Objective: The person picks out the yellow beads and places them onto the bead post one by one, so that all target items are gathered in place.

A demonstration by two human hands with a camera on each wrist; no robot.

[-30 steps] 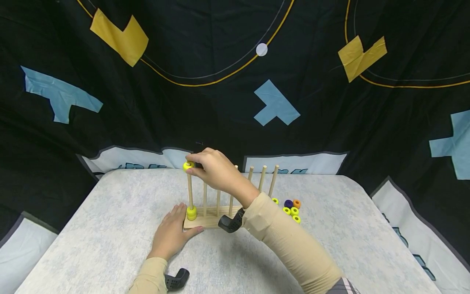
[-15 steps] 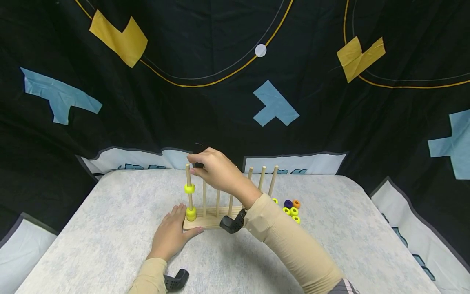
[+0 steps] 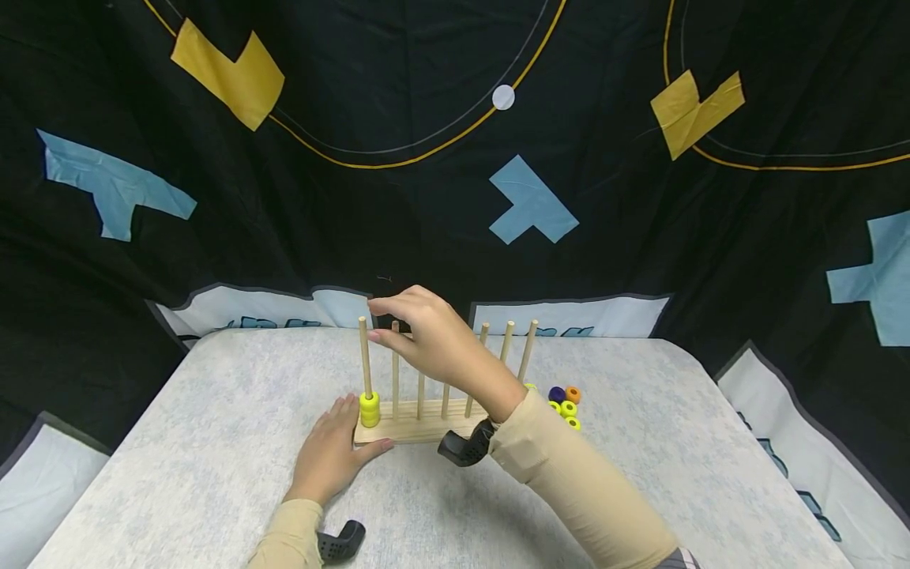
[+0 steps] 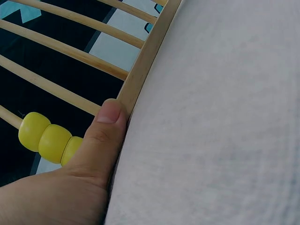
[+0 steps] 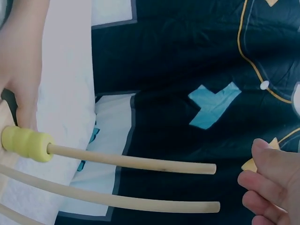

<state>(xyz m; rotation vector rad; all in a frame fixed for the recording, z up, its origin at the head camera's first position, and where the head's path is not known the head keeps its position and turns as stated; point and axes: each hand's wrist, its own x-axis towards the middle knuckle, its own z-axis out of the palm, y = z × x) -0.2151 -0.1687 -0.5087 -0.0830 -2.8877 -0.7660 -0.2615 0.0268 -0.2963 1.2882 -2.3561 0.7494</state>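
Observation:
A wooden peg rack [image 3: 408, 431] with upright pegs stands mid-table. Three yellow beads [image 3: 370, 411] are stacked at the bottom of its leftmost peg [image 3: 366, 359]; the left wrist view shows those beads [image 4: 55, 144] close beside the thumb. My left hand [image 3: 329, 452] rests against the rack's left end, fingers along the side and thumb along the base's front edge [image 4: 145, 65]. To the right of the leftmost peg's top hovers my right hand [image 3: 434, 336], holding nothing, thumb and forefinger apart. It hides the upper parts of some middle pegs.
Right of the rack lie loose beads: a purple bead [image 3: 557, 393], an orange bead [image 3: 573, 394] and several yellow beads [image 3: 569, 408], partly behind the right forearm. Behind the grey table [image 3: 178, 442] hangs a black cloth [image 3: 398, 229] with taped shapes.
The yellow bead my right fingers held at the leftmost peg's top was let go. It slid down onto the two below. My right hand has since drawn slightly right; the left stays put.

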